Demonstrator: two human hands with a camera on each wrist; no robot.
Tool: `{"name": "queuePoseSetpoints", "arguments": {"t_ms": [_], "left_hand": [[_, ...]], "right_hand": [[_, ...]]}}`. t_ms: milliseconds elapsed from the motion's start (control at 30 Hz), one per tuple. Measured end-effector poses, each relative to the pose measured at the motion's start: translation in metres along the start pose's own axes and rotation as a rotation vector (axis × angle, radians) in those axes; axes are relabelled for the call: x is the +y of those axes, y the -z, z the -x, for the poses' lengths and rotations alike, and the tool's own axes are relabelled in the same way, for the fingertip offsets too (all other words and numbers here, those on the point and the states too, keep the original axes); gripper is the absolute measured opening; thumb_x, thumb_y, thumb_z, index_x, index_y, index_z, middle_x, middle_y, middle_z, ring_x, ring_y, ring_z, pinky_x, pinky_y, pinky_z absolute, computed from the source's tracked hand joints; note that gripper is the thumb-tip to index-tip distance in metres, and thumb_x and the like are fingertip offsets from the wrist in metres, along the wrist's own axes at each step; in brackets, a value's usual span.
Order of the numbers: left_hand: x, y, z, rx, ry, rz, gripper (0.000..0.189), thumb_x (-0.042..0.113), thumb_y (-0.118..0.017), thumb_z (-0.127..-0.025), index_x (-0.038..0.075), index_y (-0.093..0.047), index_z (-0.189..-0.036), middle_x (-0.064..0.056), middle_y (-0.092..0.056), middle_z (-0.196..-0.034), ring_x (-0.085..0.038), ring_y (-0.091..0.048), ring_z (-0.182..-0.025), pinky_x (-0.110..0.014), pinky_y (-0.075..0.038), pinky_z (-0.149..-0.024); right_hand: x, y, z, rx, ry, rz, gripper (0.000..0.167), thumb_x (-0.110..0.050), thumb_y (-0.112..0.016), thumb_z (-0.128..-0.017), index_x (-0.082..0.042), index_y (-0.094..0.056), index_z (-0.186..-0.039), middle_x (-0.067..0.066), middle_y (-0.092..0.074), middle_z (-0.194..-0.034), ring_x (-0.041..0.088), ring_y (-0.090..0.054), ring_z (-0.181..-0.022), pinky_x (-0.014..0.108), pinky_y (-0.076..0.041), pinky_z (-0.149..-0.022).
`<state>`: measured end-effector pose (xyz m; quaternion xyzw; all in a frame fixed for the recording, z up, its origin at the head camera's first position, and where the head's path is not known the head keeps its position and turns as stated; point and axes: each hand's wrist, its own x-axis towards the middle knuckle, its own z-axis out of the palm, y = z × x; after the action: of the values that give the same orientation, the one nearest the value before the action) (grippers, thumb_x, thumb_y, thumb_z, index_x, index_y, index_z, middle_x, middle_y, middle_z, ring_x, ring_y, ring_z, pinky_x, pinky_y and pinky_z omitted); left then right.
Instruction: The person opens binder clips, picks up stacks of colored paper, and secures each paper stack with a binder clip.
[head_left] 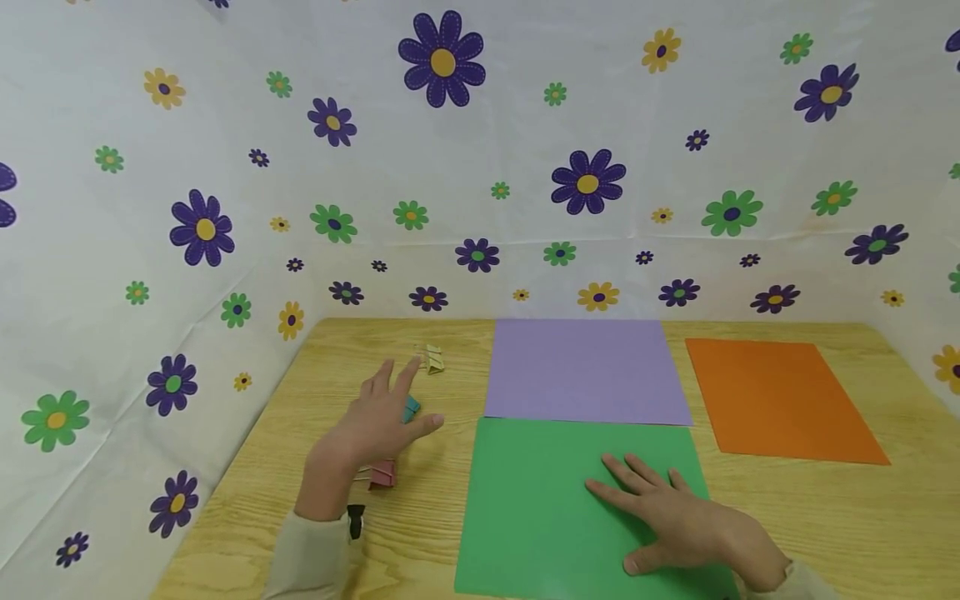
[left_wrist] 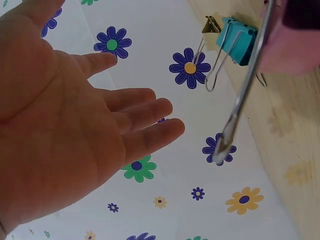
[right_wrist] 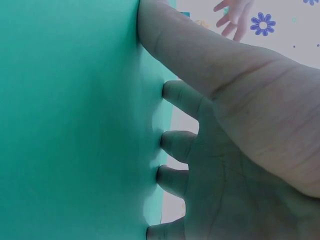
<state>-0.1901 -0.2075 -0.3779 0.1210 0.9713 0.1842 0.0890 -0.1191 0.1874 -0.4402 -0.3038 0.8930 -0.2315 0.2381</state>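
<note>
My right hand (head_left: 675, 521) rests on a green sheet (head_left: 540, 508) with its fingers spread. In the right wrist view the fingertips (right_wrist: 172, 90) of that hand touch the sheet, the palm raised off it. Over the left of the table hovers my left hand (head_left: 375, 425), fingers extended and holding nothing. Beneath and around it lie a yellow binder clip (head_left: 434, 359), a teal binder clip (head_left: 410, 408), partly covered by the hand, and a pink binder clip (head_left: 382, 474). The left wrist view shows the teal clip (left_wrist: 237, 40) and pink clip (left_wrist: 290, 45) with wire handles.
A purple sheet (head_left: 585, 371) lies behind the green one, their edges meeting. An orange sheet (head_left: 783, 400) lies apart at the right. A small black object (head_left: 356, 521) shows by the left sleeve. Flower-patterned white cloth (head_left: 480, 142) surrounds the wooden table (head_left: 825, 525).
</note>
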Motion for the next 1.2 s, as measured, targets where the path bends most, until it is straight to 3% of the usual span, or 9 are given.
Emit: {"name": "queuePoseSetpoints", "arguments": {"t_ms": [233,500,833,933,1067,1200], "left_hand": [[-0.010,0.004,0.002,-0.040,0.039,0.018,0.091,0.051,-0.060,-0.095,0.009,-0.010,-0.159,-0.035,-0.004,-0.158,-0.062,-0.012,-0.141,-0.076,-0.028,-0.102],[-0.023,0.014,0.014,-0.090,0.129,0.071,0.105,0.046,-0.070,-0.090,0.006,-0.002,-0.158,-0.038,0.003,-0.156,-0.066,-0.005,-0.139,-0.076,-0.029,-0.101],[-0.029,0.021,0.016,-0.125,0.177,0.080,0.105,0.045,-0.071,-0.089,-0.002,-0.006,-0.156,-0.041,-0.003,-0.155,-0.066,-0.007,-0.138,-0.076,-0.026,-0.102],[-0.029,0.021,0.016,-0.138,0.188,0.061,0.099,0.045,-0.069,-0.090,-0.007,-0.014,-0.154,-0.042,-0.010,-0.153,-0.065,-0.012,-0.138,-0.075,-0.027,-0.103],[-0.030,0.021,0.015,-0.182,0.196,0.041,0.089,0.044,-0.066,-0.092,-0.014,-0.026,-0.148,-0.041,-0.028,-0.149,-0.057,-0.029,-0.137,-0.068,-0.035,-0.104],[-0.030,0.021,0.015,-0.211,0.192,0.041,0.084,0.041,-0.065,-0.094,-0.017,-0.031,-0.144,-0.037,-0.039,-0.145,-0.051,-0.040,-0.133,-0.062,-0.040,-0.103]], "right_hand": [[-0.001,0.000,0.000,-0.009,-0.003,-0.009,0.090,-0.047,-0.075,-0.083,-0.023,-0.030,-0.157,0.016,-0.008,-0.166,0.047,-0.004,-0.149,0.081,-0.008,-0.104],[0.000,0.000,-0.001,-0.008,-0.002,-0.004,0.091,-0.047,-0.075,-0.082,-0.023,-0.030,-0.157,0.016,-0.008,-0.165,0.048,-0.005,-0.149,0.081,-0.008,-0.103],[0.000,0.000,0.000,-0.008,-0.001,0.001,0.091,-0.048,-0.075,-0.082,-0.023,-0.030,-0.157,0.017,-0.008,-0.165,0.048,-0.005,-0.148,0.081,-0.008,-0.103],[0.001,0.000,0.000,-0.008,-0.002,0.003,0.091,-0.047,-0.075,-0.082,-0.023,-0.030,-0.157,0.016,-0.008,-0.165,0.048,-0.004,-0.149,0.081,-0.008,-0.103],[0.001,0.000,-0.001,-0.009,-0.003,0.004,0.091,-0.048,-0.075,-0.082,-0.023,-0.029,-0.157,0.016,-0.008,-0.165,0.048,-0.004,-0.149,0.081,-0.008,-0.104],[0.001,0.000,-0.001,-0.008,0.001,0.002,0.092,-0.048,-0.075,-0.082,-0.023,-0.029,-0.157,0.016,-0.008,-0.165,0.048,-0.004,-0.149,0.081,-0.007,-0.104]]}}
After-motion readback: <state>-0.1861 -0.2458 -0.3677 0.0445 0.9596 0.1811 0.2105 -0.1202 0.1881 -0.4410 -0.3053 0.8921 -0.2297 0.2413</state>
